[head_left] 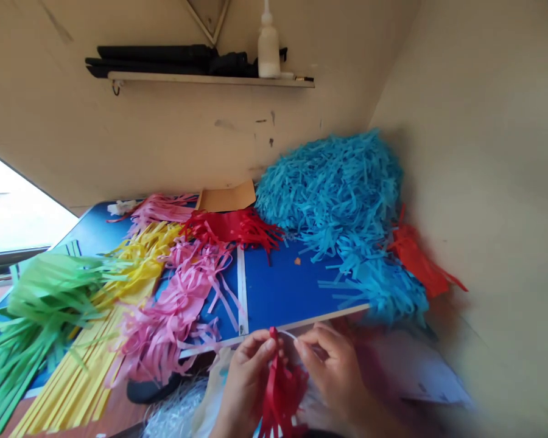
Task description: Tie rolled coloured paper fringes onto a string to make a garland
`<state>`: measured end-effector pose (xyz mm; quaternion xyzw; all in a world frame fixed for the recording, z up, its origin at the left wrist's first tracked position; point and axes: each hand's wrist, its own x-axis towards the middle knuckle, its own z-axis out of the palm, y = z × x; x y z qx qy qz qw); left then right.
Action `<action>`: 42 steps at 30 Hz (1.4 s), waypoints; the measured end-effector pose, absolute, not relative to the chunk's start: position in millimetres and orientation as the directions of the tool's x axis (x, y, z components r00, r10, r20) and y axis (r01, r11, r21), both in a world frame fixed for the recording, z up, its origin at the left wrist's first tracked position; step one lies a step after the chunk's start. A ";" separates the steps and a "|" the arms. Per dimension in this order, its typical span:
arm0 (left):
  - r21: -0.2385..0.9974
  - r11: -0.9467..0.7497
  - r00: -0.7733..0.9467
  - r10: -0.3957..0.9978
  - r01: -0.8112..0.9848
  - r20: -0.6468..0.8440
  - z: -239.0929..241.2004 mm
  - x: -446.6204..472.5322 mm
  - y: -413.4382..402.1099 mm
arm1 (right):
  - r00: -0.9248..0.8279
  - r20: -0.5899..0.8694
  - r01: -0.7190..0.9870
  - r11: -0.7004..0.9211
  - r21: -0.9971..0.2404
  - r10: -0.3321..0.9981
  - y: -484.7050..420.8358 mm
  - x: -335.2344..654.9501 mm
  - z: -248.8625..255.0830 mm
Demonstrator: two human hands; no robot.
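Note:
At the front edge of the blue table, my left hand [251, 371] pinches the twisted top of a red paper tassel [281, 392], whose cut strips hang down below the fingers. My right hand [331, 362] is closed on a thin white string [287, 334] that runs across to the tassel's top. Whether the string passes through or around the tassel there, I cannot tell. Both hands are close together, just below the table edge. Pink fringed paper strips [182, 298] lie to the left of my left hand.
Blue fringed paper [333, 182] is heaped at the back right of the blue table [287, 286]. Green [50, 292], yellow [141, 258] and red fringed paper [231, 226] lie leftward. Above, a wall shelf [210, 79] bears a white bottle [268, 52]. A wall stands at right.

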<state>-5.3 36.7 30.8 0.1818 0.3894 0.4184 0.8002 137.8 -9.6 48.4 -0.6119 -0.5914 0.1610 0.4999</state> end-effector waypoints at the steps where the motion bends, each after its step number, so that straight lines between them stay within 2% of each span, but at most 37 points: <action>1: 0.617 0.580 0.350 0.814 -0.531 -0.464 31.2 -5.1 36.6 | 0.241 0.393 0.562 0.202 -0.802 0.888 -9.9 138.2 49.0; 26: 0.625 0.583 0.344 0.812 -0.519 -0.471 27.4 -4.4 35.5 | 0.211 0.393 0.585 0.206 -0.784 0.895 -10.0 140.5 48.0; 31: 0.684 0.585 0.361 0.810 -0.435 -0.462 27.1 -3.5 34.0 | 0.142 0.358 0.559 0.224 -0.799 0.923 -7.4 142.1 41.6; 33: 0.791 0.499 0.311 0.860 -0.353 -0.404 26.2 -3.1 32.5 | 0.124 0.304 0.569 0.183 -0.801 0.945 -7.4 143.4 38.9; 36: 0.945 0.267 0.237 0.946 -0.190 -0.220 24.6 -2.6 29.8 | 0.064 0.171 0.576 0.104 -0.811 0.983 -8.8 146.0 39.1; 39: 0.988 0.152 0.202 0.969 -0.038 -0.142 21.0 -2.8 27.5 | -0.007 0.091 0.533 0.080 -0.843 0.996 -8.5 147.8 41.6; 42: 0.992 0.093 0.151 0.983 0.086 -0.105 16.4 -2.3 24.8 | -0.025 0.131 0.520 0.125 -0.845 0.991 -4.6 145.9 39.8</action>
